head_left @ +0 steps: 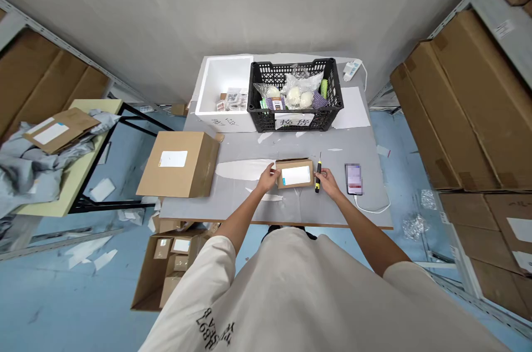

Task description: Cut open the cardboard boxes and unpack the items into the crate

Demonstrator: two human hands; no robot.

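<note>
A small brown cardboard box (295, 173) with a white label lies on the grey table (291, 208) in front of me. My left hand (269, 177) grips its left end, fingers curled round it. My right hand (327, 180) rests at the box's right end and is closed on a black and yellow cutter (318, 173), which points away from me. A phone (353, 178) with its screen lit lies just right of my right hand, a white cable running from it.
A larger labelled cardboard box (178, 164) sits on the table's left. At the back stand a white foam box (222, 91) and a black crate (296, 92) of bagged goods. An open carton (166, 269) of small boxes lies on the floor. Shelves with cartons flank both sides.
</note>
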